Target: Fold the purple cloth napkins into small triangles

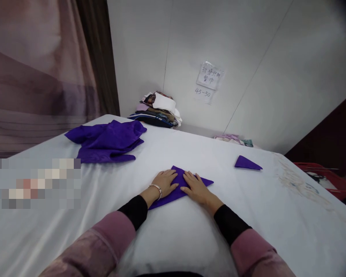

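Note:
A purple cloth napkin (pixel 179 177), folded into a triangle, lies on the white-covered bed or table in front of me. My left hand (pixel 165 182) rests flat on its left part, fingers stretched out, a bracelet at the wrist. On the right part lies my right hand (pixel 196 188), palm down with the fingers spread. Parts of the napkin are hidden under both hands. Off to the right sits a smaller folded purple triangle (pixel 247 162). At the back left is a loose, crumpled heap of purple cloth (pixel 108 141).
White sheeting (pixel 184 231) covers the surface, with faint embroidery at right. A stack of clothes (pixel 158 109) stands behind its far edge, by the wall. Paper signs (pixel 208 79) hang on the wall. A curtain (pixel 40 77) is at left, a red basket (pixel 323 177) at right.

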`<state>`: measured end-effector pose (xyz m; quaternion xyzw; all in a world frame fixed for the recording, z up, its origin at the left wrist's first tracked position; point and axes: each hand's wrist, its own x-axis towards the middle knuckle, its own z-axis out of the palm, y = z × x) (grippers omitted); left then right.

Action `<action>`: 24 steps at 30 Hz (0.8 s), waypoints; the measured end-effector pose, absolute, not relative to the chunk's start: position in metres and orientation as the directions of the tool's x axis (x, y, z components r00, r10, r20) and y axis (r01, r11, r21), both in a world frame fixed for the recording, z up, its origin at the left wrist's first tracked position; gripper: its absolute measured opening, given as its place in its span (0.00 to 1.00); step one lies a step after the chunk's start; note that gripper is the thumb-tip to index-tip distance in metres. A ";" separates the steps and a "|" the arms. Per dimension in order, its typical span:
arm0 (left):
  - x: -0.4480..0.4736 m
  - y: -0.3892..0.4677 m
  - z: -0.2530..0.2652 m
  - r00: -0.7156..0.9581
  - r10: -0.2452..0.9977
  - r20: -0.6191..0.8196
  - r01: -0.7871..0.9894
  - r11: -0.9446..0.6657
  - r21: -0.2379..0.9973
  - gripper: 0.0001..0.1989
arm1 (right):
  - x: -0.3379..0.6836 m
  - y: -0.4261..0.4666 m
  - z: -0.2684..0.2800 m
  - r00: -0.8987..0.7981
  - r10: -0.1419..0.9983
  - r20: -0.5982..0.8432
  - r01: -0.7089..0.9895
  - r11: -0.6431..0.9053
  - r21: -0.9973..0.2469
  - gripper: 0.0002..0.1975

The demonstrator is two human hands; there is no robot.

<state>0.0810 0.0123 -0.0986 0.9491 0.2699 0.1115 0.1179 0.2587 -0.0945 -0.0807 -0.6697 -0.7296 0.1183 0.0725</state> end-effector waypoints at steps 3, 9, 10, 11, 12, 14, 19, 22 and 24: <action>0.079 0.012 -0.096 0.825 0.546 0.144 0.492 -0.820 0.293 0.25 | 0.255 -0.092 -0.088 -0.091 0.995 -0.047 0.968 0.077 -0.239 0.36; 0.084 0.010 -0.086 0.853 0.505 0.136 0.445 -0.838 0.317 0.26 | 0.256 -0.094 -0.093 -0.095 0.995 -0.022 0.973 0.088 -0.212 0.35; 0.086 0.010 -0.086 0.862 0.492 0.124 0.436 -0.843 0.314 0.26 | 0.256 -0.094 -0.093 -0.095 0.995 -0.018 0.974 0.089 -0.210 0.35; 0.088 0.010 -0.087 0.867 0.489 0.100 0.439 -0.843 0.312 0.27 | 0.256 -0.093 -0.092 -0.096 0.995 -0.015 0.974 0.090 -0.209 0.35; 0.089 0.011 -0.088 0.867 0.494 0.068 0.453 -0.837 0.308 0.29 | 0.255 -0.093 -0.092 -0.095 0.995 -0.014 0.973 0.090 -0.211 0.35; 0.090 0.011 -0.091 0.857 0.515 0.014 0.488 -0.820 0.300 0.31 | 0.254 -0.092 -0.090 -0.095 0.995 -0.020 0.970 0.088 -0.225 0.35; 0.090 0.014 -0.093 0.851 0.525 0.002 0.503 -0.816 0.287 0.32 | 0.260 -0.101 -0.085 -0.061 0.998 -0.014 0.957 0.055 -0.283 0.35; 0.090 0.015 -0.094 0.843 0.537 -0.005 0.515 -0.805 0.294 0.33 | 0.275 -0.120 -0.088 0.032 0.999 -0.018 0.966 -0.036 -0.258 0.35; 0.091 0.017 -0.096 0.841 0.541 -0.002 0.516 -0.801 0.302 0.33 | 0.289 -0.135 -0.091 0.097 0.995 -0.035 0.968 -0.102 -0.228 0.34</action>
